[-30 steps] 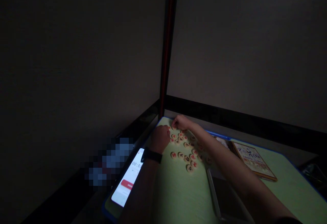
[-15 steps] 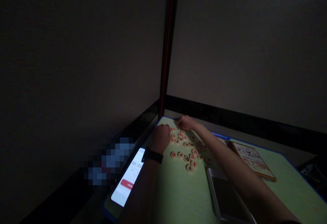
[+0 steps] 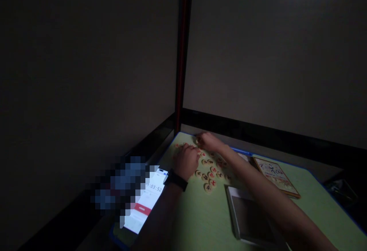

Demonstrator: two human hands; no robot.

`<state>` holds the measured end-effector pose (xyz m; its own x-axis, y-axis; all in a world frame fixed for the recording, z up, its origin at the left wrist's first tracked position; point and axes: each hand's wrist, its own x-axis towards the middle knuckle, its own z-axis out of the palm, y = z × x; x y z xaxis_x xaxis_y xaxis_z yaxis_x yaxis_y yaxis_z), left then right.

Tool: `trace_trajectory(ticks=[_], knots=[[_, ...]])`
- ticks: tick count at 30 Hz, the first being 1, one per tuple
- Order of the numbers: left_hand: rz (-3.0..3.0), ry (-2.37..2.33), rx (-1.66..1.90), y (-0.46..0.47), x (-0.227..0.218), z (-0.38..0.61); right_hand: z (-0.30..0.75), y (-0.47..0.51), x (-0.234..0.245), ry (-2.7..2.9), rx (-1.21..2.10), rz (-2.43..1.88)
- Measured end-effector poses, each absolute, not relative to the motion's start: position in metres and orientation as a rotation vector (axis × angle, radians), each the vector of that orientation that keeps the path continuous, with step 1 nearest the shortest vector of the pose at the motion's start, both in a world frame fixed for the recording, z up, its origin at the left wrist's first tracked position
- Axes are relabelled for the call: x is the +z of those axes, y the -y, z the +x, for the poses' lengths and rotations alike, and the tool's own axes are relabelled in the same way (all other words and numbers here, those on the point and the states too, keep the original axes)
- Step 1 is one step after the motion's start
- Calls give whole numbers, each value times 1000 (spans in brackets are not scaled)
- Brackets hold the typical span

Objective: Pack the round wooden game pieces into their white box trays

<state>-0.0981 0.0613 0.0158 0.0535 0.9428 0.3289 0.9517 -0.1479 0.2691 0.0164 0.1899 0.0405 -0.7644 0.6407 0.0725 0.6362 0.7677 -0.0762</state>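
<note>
Round pale xiangqi pieces with red and black characters lie scattered on the green table (image 3: 200,220); a black-marked piece (image 3: 208,187) is nearest me. Bent over the far-left part of the spread, my left hand (image 3: 187,162), with a dark band at the wrist, has its fingers drawn together at a piece among the others. My right hand (image 3: 210,142) is farther back near the table's far edge, fingers pinched on a pale piece (image 3: 197,141) that is only partly visible. Both hands hide several pieces beneath them, and the dim light blurs the fingertips.
A lit phone (image 3: 143,205) with a running timer lies at the left edge. A pale-rimmed, dark-faced flat box (image 3: 234,214) sits under my right forearm. Farther right is a framed, printed box or booklet (image 3: 276,176). Walls meet behind the table (image 3: 178,90).
My left hand has moved right and slightly nearer, over the pieces, uncovering more of the phone and pieces at the far left. My right hand stays near the far edge. The view has shifted slightly.
</note>
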Motion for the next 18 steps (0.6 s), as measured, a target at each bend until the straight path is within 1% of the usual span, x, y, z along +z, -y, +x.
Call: trace_trajectory(ticks=[8, 11, 15, 18], knots=[[-2330, 1941, -541, -54, 12, -87, 68, -131, 62, 2749, 110, -867], [-2364, 1901, -530, -53, 11, -88, 97, -102, 67, 2645, 216, -794], [-2342, 1908, -495, -53, 10, -88, 135, -61, 64, 2591, 301, -880], [-2317, 1920, -451, -52, 10, -88, 154, -37, 51, 2578, 381, -992]])
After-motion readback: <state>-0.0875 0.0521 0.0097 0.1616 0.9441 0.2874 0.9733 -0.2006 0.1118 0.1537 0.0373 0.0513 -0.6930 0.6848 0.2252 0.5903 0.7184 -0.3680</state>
